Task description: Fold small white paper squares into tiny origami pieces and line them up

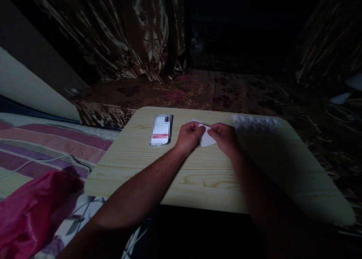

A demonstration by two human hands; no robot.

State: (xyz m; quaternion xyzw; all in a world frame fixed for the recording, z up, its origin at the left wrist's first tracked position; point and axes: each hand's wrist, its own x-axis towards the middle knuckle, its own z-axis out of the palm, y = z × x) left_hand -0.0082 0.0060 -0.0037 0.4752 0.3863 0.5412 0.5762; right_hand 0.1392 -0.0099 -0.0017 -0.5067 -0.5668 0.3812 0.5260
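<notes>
A small white piece of paper (207, 137) is pinched between my two hands above the middle of the table. My left hand (188, 137) is closed on its left side, thumb on top. On the other side my right hand (224, 137) grips the paper's right edge between thumb and fingers. A pale corner of paper shows behind the left fingers; I cannot tell whether it belongs to the same piece. To the right, several small folded white paper pieces (251, 119) stand in two rows near the table's far edge, the nearer row in shadow.
A phone (160, 130) with a blurred-out surface lies left of my hands on the wooden table (135, 164). Patterned curtains (158, 32) hang behind. At the left is a bed with a striped cover (85, 146) and a pink cloth or bag (36, 210). A cable (36, 161) crosses the bed.
</notes>
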